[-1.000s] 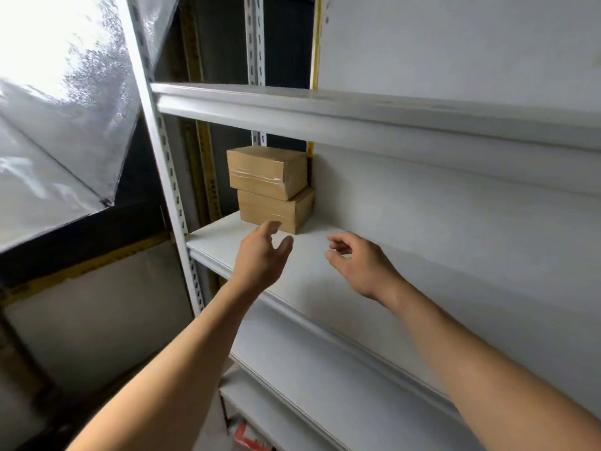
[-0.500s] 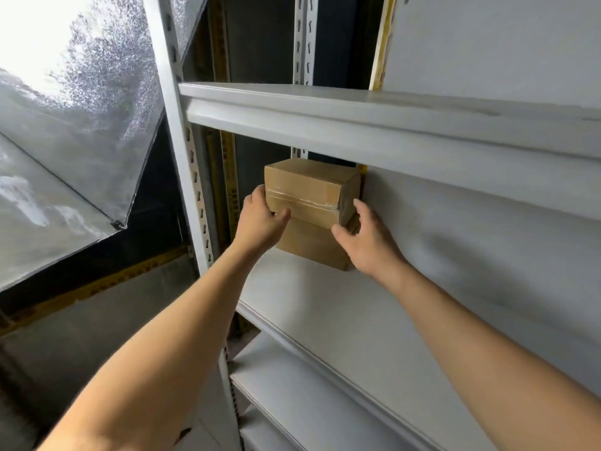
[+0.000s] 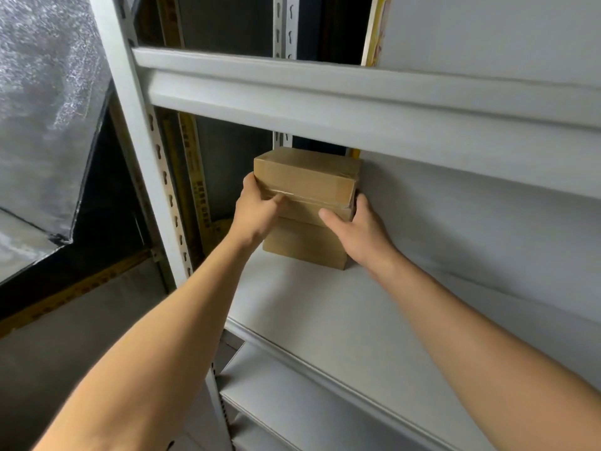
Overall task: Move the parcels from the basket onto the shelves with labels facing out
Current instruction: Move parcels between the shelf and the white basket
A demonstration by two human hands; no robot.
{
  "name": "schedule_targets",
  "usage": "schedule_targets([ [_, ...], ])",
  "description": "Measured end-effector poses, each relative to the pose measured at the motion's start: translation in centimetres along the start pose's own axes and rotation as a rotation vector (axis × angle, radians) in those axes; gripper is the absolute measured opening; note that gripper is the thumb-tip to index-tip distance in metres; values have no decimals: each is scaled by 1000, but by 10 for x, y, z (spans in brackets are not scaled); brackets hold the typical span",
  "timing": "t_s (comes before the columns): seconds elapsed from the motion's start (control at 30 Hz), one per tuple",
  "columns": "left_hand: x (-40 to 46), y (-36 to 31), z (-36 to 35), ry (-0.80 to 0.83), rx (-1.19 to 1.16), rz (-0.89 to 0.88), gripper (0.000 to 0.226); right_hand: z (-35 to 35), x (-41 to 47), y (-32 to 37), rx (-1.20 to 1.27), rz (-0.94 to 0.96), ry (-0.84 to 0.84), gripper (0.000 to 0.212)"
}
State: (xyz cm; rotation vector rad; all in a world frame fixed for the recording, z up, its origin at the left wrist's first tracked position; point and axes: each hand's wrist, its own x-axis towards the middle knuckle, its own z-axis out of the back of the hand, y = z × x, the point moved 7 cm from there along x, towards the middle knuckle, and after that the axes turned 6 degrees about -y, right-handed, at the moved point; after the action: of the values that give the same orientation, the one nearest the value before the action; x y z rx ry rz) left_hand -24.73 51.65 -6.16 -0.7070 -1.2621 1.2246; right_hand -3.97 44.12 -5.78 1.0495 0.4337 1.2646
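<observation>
The upper brown cardboard parcel (image 3: 304,183) lies on a second brown cardboard parcel (image 3: 305,244) at the back left of the pale grey metal shelf (image 3: 325,320), long axis crosswise; left hand (image 3: 258,211) and right hand (image 3: 357,227) clamp its ends, fingers curled round it, no label visible

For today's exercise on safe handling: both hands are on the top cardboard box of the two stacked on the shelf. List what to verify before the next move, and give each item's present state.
1. Left hand grips the top box at its left end: ok.
2. Right hand holds its right end: ok.
3. Bottom box sits flat on the shelf: ok.
4. Top box squared over the bottom box: not ok, it overhangs slightly.
5. Label facing out: cannot tell, none shows.
6. Headroom under the upper shelf: ok.
</observation>
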Motion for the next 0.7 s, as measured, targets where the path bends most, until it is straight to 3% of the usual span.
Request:
schedule_targets([
  [0.2,-58,-30,2,-22,-61,-112,68,36,-34,-6,196,38,-120,76],
  [0.4,-148,-56,-15,-21,-244,-90,42,87,-82,-39,502,-100,-243,60],
  [0.47,-177,-57,-28,-15,-290,-41,36,113,-104,-57,521,-164,-332,53],
  [0.57,-218,-57,-51,23,-336,99,48,150,-137,-88,570,-241,-378,55],
  [0.7,-260,-76,-81,231,-474,248,48,207,-171,-125,606,-328,-330,50],
])
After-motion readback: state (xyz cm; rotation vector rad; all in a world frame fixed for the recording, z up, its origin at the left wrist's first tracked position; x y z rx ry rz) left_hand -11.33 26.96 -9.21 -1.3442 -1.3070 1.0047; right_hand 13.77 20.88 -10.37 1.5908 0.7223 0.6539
